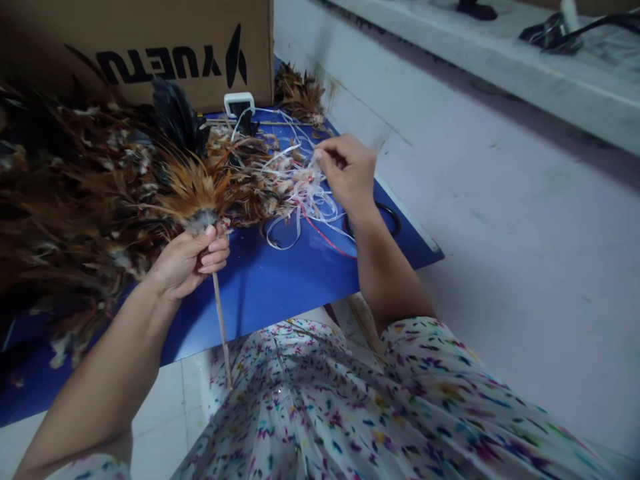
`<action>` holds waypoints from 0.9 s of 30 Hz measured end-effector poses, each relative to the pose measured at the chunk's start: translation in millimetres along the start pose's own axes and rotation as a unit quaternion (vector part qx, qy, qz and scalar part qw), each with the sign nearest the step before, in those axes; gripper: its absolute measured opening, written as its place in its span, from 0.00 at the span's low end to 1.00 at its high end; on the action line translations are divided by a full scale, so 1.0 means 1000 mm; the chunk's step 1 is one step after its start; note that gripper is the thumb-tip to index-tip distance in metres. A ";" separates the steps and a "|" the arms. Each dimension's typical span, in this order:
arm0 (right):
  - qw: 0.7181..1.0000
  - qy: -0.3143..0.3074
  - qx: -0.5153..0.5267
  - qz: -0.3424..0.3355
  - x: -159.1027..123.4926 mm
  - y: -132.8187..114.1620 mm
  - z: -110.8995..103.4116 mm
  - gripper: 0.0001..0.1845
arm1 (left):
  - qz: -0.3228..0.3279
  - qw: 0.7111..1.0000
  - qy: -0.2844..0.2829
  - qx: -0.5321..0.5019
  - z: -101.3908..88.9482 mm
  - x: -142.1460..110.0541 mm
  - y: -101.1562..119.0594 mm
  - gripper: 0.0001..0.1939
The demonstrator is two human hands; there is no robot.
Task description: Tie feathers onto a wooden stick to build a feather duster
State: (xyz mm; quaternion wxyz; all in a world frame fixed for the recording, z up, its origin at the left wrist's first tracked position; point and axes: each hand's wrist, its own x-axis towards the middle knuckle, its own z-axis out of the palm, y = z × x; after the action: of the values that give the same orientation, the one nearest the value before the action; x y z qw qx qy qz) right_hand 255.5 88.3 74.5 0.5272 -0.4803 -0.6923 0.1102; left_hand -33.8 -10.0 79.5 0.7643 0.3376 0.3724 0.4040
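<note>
My left hand (193, 261) is wrapped round the thin wooden stick (219, 313) of a feather duster. Brown and black feathers (193, 187) fan out above the fist, and the bare stick hangs down past the table edge. Over the table's right side, my right hand (347, 170) is closed in a pinch on white plastic string (316, 161). Loops of the same string, with some red strands (325, 240), lie tangled below its fingers. Part of the string is hidden behind the fingertips.
Loose feathers (75, 200) are heaped across the left of the blue table (280, 280). A cardboard box (150, 27) stands behind, near a small white-framed object (239, 100). Black loops (389, 220) lie beside my right wrist. A wall (500, 267) and ledge (500, 53) bound the right.
</note>
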 end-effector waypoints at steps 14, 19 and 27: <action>0.962 0.149 0.227 -0.020 -0.008 -0.030 -0.015 0.12 | 0.001 1.000 0.000 0.003 -0.002 0.002 -0.002 0.13; 0.966 0.061 0.252 0.004 -0.016 -0.040 -0.008 0.13 | 0.000 1.000 0.001 0.001 -0.002 0.001 -0.002 0.14; 0.817 -0.510 0.258 -0.076 -0.036 -0.049 0.014 0.14 | 0.003 1.000 0.009 0.012 -0.002 0.000 -0.002 0.12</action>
State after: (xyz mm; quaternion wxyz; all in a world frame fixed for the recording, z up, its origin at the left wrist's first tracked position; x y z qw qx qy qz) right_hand 215.8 39.8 78.1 0.2097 -0.1474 -0.8424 0.4740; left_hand -34.9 -10.3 77.1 0.7557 0.3437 0.3832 0.4049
